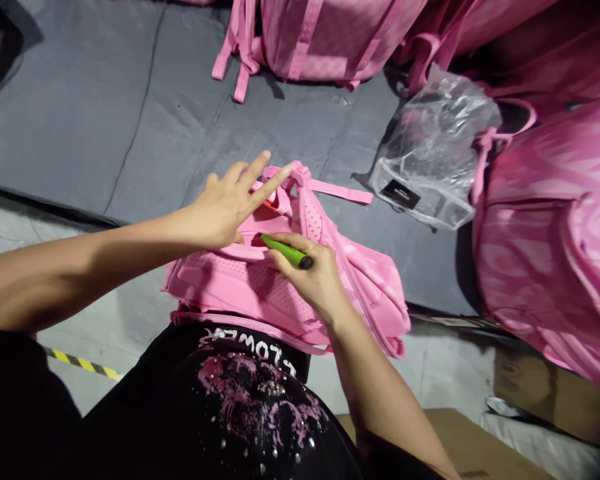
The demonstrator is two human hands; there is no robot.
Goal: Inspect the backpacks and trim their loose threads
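A pink backpack (260, 287) lies in front of me at the table's near edge, its padded, perforated straps facing up. Gripped in my right hand (313, 270) is a green marker (287, 252) with a dark end. Its tip points down at the backpack near the top, where a small reddish patch shows. My left hand (230, 200) rests on the upper left of the backpack, fingers spread toward the top handle. Whether its thumb presses the fabric I cannot tell. A loose pink strap end (343, 192) sticks out to the right.
The table has a grey cover (180, 100). Right of the backpack lies a clear plastic bag (430, 153) with a black label. More pink backpacks stand at the back (340, 40) and at the right (535, 247). Cardboard boxes (555, 387) sit below on the right.
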